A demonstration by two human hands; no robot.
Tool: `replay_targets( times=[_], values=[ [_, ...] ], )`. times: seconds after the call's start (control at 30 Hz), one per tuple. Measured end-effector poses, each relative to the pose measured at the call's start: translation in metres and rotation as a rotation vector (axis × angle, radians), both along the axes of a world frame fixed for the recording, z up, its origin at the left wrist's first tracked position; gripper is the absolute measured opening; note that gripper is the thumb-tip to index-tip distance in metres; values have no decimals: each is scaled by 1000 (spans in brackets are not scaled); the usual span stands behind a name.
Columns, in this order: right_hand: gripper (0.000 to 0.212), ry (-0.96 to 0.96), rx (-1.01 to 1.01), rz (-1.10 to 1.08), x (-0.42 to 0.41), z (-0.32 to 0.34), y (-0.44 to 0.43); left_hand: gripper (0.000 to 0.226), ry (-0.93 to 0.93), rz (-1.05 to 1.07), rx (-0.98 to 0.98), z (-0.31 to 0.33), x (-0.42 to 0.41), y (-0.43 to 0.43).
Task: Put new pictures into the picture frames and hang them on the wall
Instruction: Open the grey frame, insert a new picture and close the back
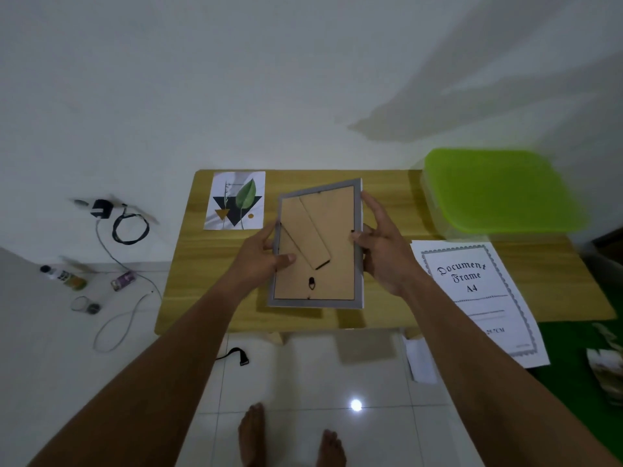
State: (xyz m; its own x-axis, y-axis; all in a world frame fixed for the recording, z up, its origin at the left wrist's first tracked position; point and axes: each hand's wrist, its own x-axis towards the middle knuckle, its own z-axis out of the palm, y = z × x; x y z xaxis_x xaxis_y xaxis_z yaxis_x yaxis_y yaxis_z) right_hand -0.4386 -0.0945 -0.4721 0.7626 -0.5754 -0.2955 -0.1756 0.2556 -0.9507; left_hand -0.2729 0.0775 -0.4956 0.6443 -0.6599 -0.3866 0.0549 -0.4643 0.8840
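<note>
A grey picture frame point(337, 291) is held back side up above the wooden table point(387, 210), showing its brown backing board with a fold-out stand and a small hanger. My left hand point(266, 254) grips its left edge, thumb on the backing. My right hand point(381, 244) grips its right edge, fingers along the rim. A leaf picture point(236, 200) lies flat at the table's back left. A white sheet printed "Document Frame A4" point(478, 298) lies at the right and overhangs the front edge.
A clear box with a green lid point(499, 190) stands at the table's back right. On the tiled floor at the left lie a charger with cable point(104, 210), small bottles point(64, 276) and a jar. The white wall rises behind the table. My bare feet show below.
</note>
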Motion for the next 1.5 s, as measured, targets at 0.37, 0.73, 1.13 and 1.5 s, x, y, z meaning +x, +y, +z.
replay_targets(
  times=[0.37, 0.73, 1.13, 1.5],
  values=[
    [91, 295, -281, 71, 20, -59, -2, 92, -219, 39, 119, -51, 4, 5],
    [101, 571, -524, 143, 24, -141, -33, 93, -369, -81, 313, -102, 11, -26],
    [43, 676, -752, 150, 25, -132, -38, 64, -504, -26, 392, -101, -7, -51],
    [8, 576, -919, 164, 10, -136, -43, 101, -778, -507, 543, -114, 20, -27]
  ],
)
